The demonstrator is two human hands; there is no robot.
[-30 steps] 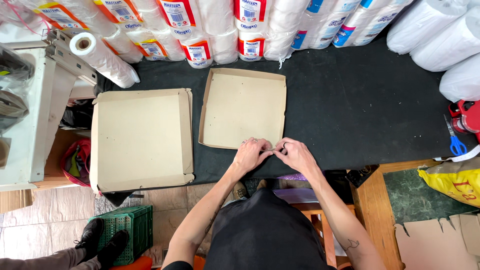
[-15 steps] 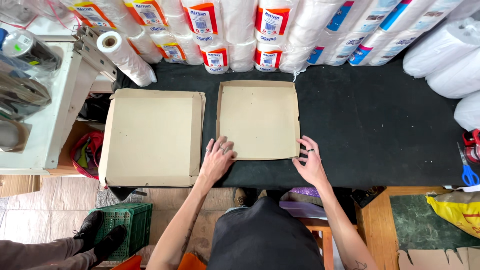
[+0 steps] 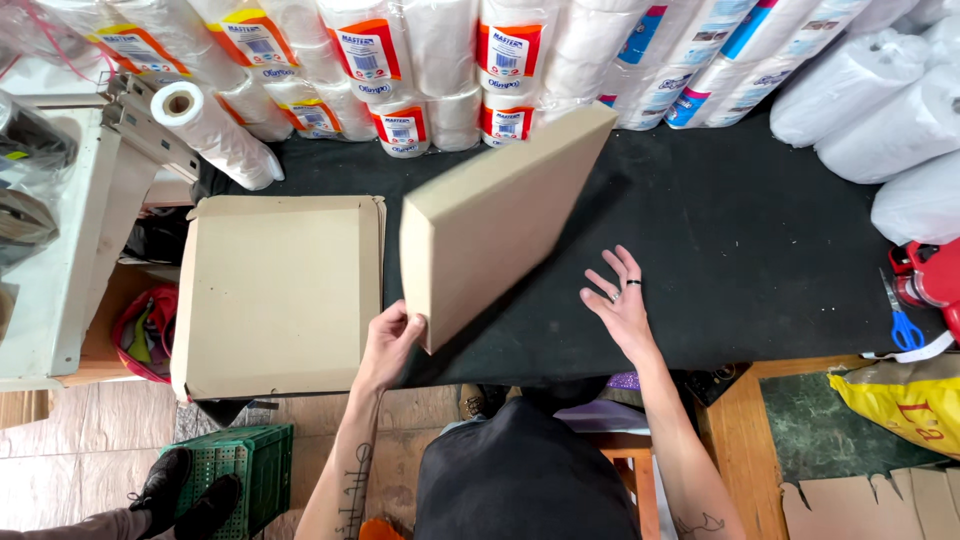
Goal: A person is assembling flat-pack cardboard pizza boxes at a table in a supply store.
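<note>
Overhead, left hand (image 3: 392,338) pinches near corner of cardboard box (image 3: 500,220), tilting it up off black table (image 3: 760,260); right hand (image 3: 622,305) open, fingers spread, empty beside it. Second box (image 3: 280,290) lies flat at left.

This looks like a small packing workshop or stockroom. A black work table (image 3: 760,260) is backed by a wall of wrapped paper rolls (image 3: 440,60) stacked in plastic, with more white rolls (image 3: 880,90) piled at the right and a single roll (image 3: 215,135) on a white stand. Flat cardboard boxes (image 3: 280,290) lie on the table, scissors (image 3: 903,322) sit at its edge, cut cardboard scraps (image 3: 880,505) and a green crate (image 3: 240,462) are on the tiled floor.
</note>
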